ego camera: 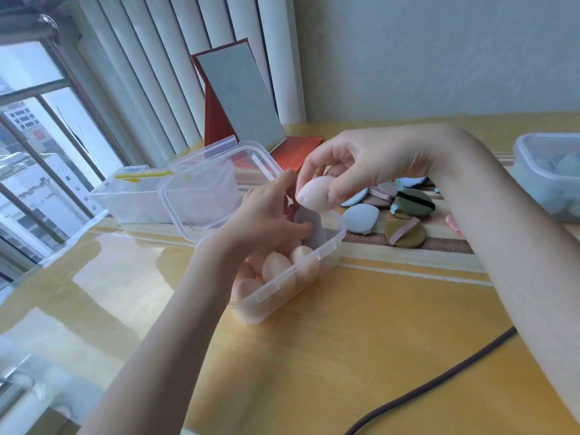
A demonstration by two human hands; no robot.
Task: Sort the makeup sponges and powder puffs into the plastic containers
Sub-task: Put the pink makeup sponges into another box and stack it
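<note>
One peach sponge (315,193) pinched in right hand (370,164), thumb and fingers round its fat end, tip pointing down over the open container (326,246). Likely light, squashy, grippy; hold it at the belly. Left hand (270,215) reaches inside, fingers loosely on a grey puff (309,222). Box holds several peach sponges (277,271). Loose puffs (408,211) at 3 o'clock of it; empty box (131,199) at 10.

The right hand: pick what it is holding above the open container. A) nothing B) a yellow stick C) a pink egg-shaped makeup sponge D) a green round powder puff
C: the right hand pinches a pink egg-shaped sponge just above the clear container, which already holds similar sponges.
</note>
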